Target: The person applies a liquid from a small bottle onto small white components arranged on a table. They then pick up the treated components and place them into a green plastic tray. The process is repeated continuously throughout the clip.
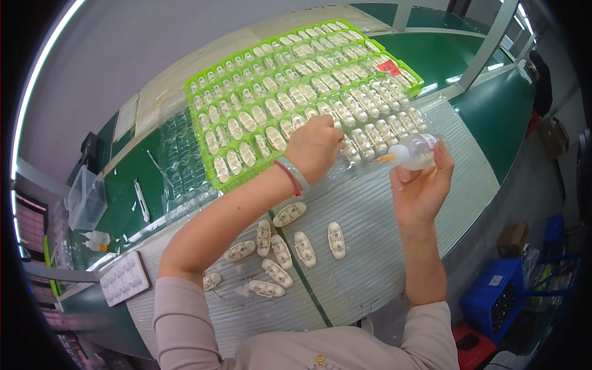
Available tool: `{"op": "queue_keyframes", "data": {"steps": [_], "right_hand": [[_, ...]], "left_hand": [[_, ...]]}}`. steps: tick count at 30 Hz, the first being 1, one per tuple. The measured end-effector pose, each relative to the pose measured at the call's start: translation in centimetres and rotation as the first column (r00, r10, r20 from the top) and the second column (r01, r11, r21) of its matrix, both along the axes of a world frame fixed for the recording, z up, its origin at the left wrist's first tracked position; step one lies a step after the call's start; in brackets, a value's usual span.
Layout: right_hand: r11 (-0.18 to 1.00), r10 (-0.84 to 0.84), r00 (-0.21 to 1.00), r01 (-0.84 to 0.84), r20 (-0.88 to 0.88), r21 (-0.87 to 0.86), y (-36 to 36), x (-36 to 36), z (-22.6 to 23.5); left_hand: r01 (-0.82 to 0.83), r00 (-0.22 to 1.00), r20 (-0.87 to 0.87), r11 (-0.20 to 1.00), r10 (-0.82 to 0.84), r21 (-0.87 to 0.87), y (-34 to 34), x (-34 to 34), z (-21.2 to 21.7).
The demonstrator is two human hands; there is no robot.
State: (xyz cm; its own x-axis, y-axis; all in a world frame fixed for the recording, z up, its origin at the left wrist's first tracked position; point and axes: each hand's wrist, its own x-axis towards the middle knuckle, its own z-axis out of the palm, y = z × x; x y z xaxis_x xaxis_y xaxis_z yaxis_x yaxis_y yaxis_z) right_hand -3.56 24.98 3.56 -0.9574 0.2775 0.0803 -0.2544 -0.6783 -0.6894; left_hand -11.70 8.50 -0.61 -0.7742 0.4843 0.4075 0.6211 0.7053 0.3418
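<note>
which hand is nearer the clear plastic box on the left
Left hand: it is right of the box, at the rows of white pieces. The right hand is farther right, holding a bottle.

A plain grey wall (pixel 135 55) stands beyond the green-topped desk (pixel 502 111), a bright tube light (pixel 44 65) runs along the left side, a pale upright post (pixel 491 46) rises at upper right, and grey floor (pixel 521 185) shows below at right.

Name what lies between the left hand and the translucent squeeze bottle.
In the head view, several white oval pieces in a clear plastic tray lie between them.
</note>
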Motion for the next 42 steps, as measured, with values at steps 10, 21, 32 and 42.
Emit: {"op": "queue_keyframes", "data": {"steps": [10, 21, 32, 42], "right_hand": [[0.999, 0.017, 1.000, -0.017, -0.002, 0.033, -0.2, 0.2, -0.2], [0.983, 0.144, 0.986, -0.152, 0.081, 0.104, -1.5, 0.7, -0.6], [0.824, 0.413, 0.894, -0.448, 0.172, 0.348, -5.9, 3.9, -3.4], [0.749, 0.430, 0.891, -0.442, 0.145, 0.494, -6.0, 4.5, -3.8]], "left_hand": [[-0.013, 1.000, 0.004, 0.998, 0.013, -0.067, 0.8, -1.3, -1.6], [0.097, 0.993, -0.075, 0.990, -0.089, 0.102, -8.4, 8.2, 6.6], [-0.041, 0.988, 0.155, 0.979, 0.010, 0.201, -12.3, 18.0, 3.2], [0.014, 0.995, 0.100, 0.990, -0.028, 0.139, -12.4, 18.1, 3.0]]}}
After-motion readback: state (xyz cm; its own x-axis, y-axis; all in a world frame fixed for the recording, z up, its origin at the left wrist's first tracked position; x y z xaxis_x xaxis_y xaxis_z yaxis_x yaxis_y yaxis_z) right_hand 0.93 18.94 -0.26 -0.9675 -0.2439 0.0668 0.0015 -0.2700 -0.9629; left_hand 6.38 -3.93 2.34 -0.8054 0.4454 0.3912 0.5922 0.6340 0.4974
